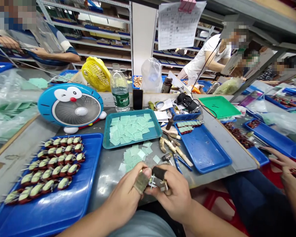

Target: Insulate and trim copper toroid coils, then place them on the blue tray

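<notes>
My left hand and my right hand meet in front of my body, both closed on a small part with pale metal prongs. The fingers cover most of that part, so its kind is unclear. A grey-brown wrap goes around my left thumb, and a black cover sits on my right thumb. Just beyond the hands lie loose pale green square sheets. More of these fill a teal tray. To the left, a blue tray carries rows of dark red parts with pale green tops and metal pins.
Pliers, a hammer and taped rods lie right of the sheets. Another blue tray holds similar parts at its far end. A cartoon-faced fan, a water bottle and a phone stand behind. A neighbour's hand is at right.
</notes>
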A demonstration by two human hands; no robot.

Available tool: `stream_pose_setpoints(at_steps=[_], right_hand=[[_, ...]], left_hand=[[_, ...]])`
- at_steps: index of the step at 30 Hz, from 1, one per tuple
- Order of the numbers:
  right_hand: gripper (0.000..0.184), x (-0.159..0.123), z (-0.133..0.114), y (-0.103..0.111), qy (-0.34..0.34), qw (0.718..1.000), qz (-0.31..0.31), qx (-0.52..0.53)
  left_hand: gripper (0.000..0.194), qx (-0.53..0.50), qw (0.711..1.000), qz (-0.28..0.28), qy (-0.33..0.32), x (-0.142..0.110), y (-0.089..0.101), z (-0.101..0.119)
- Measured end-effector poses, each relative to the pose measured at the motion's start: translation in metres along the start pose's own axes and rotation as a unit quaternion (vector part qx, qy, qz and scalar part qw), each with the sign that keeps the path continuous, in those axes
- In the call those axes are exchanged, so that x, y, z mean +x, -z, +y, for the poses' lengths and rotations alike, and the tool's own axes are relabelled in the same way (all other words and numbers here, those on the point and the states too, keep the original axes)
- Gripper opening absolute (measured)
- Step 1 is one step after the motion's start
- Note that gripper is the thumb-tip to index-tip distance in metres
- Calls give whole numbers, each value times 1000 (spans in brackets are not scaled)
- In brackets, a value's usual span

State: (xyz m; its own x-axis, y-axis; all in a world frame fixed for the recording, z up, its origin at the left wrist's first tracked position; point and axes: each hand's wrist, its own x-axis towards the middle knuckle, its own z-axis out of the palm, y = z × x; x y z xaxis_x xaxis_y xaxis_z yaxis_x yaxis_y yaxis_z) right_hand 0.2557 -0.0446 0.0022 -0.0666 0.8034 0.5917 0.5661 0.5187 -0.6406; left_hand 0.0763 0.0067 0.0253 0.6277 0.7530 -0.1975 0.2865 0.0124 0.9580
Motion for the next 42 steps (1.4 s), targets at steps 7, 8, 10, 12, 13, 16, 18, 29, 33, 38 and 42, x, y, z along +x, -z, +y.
stream_pose_setpoints(at_steps=[7, 8, 10, 12, 13, 16, 18, 29, 33, 38, 42], right_hand=[[26, -1, 8, -1, 5, 998, -66, 8], [26, -1, 10, -1, 15, 997, -81, 13], [26, 1, 12, -1, 16, 997, -73, 17], [30, 2, 12, -3, 7, 999, -33, 17], [32, 2, 12, -5, 0, 1000, -15, 22], [35, 4, 13, -8, -47, 997, 4, 62], [34, 5, 15, -8, -87, 992, 3, 90], [37, -2, 15, -18, -113, 987, 2, 111], [36, -3, 9, -25, -120, 984, -15, 131], [33, -10, 7, -28, -130, 981, -47, 135], [32, -16, 1, -31, -116, 987, -38, 105]], left_hand=[[44, -2, 1000, -2, 15, -5, -5, -9], [44, -3, 1000, -3, 19, -5, -5, -10], [45, -6, 1000, 4, 20, -4, -3, -10], [45, -15, 1000, 7, 10, -1, 1, -8], [46, -28, 1000, 0, 7, 1, 4, -7], [56, -95, 994, -39, 35, 9, 15, -5], [65, -134, 988, -52, 58, 14, 24, -5], [50, -128, 987, -93, 12, 9, 34, -2], [48, -107, 990, -90, 31, 4, 36, -8], [50, -66, 992, -92, 54, -5, 36, -19], [46, -71, 993, -75, 50, -14, 30, -22]])
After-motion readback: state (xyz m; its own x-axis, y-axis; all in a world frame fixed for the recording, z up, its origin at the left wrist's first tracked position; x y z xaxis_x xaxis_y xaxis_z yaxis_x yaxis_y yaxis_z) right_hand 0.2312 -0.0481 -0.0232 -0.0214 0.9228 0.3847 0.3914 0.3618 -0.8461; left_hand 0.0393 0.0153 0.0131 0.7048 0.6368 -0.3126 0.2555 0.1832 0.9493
